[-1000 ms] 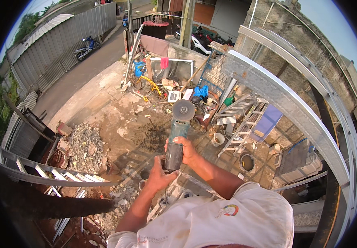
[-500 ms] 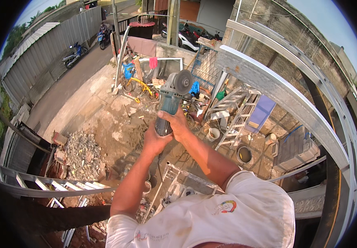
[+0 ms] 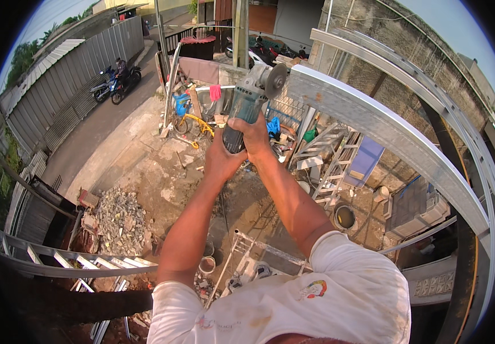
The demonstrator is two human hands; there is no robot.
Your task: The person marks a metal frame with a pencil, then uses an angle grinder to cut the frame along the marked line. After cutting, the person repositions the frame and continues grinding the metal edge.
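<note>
With both arms stretched out, I hold a teal and black angle grinder point(image 3: 244, 108) up in front of me. My left hand point(image 3: 222, 160) is closed round the rear of its dark handle, low on the left side. Higher up, my right hand point(image 3: 251, 136) grips the body from the right, thumb across it. The round cutting disc point(image 3: 276, 81) stands beside the cut end of a galvanized steel beam point(image 3: 368, 117). A small gap seems to lie between disc and beam; contact I cannot tell.
Far below lie a rubble heap point(image 3: 120, 222), a yellow bicycle point(image 3: 198, 125), a ladder point(image 3: 337, 166) and stacked blocks point(image 3: 416, 206). A metal frame point(image 3: 267, 249) stands beneath me. Another ladder point(image 3: 75, 265) is at left. A person rides a motorbike point(image 3: 125, 83) in the lane.
Both hands have carried the grinder up and to the right, bringing its disc closer to the beam's end. In the lane the motorbike and rider have come nearer.
</note>
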